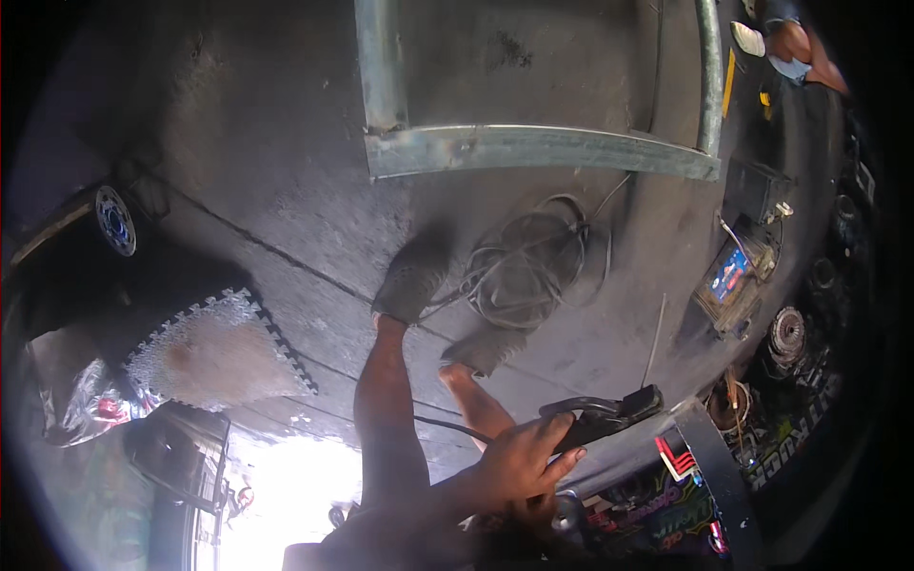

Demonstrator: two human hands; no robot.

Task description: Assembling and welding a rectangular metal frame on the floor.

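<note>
Looking down from head height, the view shows a dark, stained concrete floor [267, 143] and the person's own legs, with grey shoes [414, 276] planted near a loose coil of pale cable [528, 266].

Low in the picture, one hand [522, 464] comes in from the bottom edge. Which hand it is cannot be told for certain; it appears to be the right. Its fingers [562, 463] are curled around the black handle of a clamp-like tool [602, 416], which rests on the top edge of a grey machine casing [709, 457] covered with bright stickers. A thin black lead [443, 425] runs from the tool leftward across the legs. The other hand is out of sight.

Further up the floor lies a grey metal frame [533, 149] made of flat bars, with a tube along its right side. To the left sit a jigsaw-edged foam mat [214, 352] and a small wheel [116, 221]. At the right edge are a small lit screen [730, 274], a dark box [752, 190] and round metal parts [787, 333]. Another person's foot [800, 43] shows at the top right.
</note>
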